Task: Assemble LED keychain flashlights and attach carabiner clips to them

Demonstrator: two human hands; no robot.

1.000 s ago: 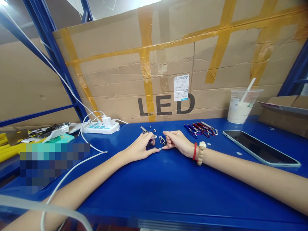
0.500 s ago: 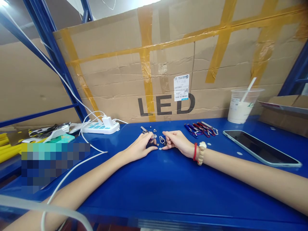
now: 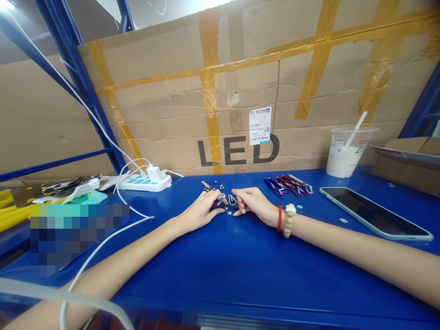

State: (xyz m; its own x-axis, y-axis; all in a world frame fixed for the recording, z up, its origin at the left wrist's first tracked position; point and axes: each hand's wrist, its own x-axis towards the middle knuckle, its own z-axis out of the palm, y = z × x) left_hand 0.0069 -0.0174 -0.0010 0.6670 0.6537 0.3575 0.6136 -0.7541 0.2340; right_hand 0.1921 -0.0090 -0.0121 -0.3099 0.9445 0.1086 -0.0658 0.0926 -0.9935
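My left hand (image 3: 199, 208) rests on the blue tabletop, fingers curled over small parts with the thumb stretched below them. A clear, shiny piece (image 3: 222, 196) shows at its fingertips; what lies under the fingers is mostly hidden. Opposite it, my right hand (image 3: 255, 202) has its fingers bent, thumb and forefinger close together on something too small to make out. A silver carabiner (image 3: 232, 200) lies between the hands. Beyond the left hand are a small metal tube (image 3: 207, 185) and a tiny metal part (image 3: 222, 187). A small round piece (image 3: 226, 208) sits by the left thumb.
Several blue, red and silver tube-shaped keyrings with carabiners (image 3: 288, 185) lie right of my right hand. Farther right are a phone (image 3: 374, 213) and a drink cup (image 3: 343, 160). A power strip (image 3: 144, 184) with white cables stands left; a large cardboard box (image 3: 165, 119) stands behind.
The fingers of my right hand have shifted slightly, and its lower fingertip is a little farther from my left thumb. The objects on the table lie as before.
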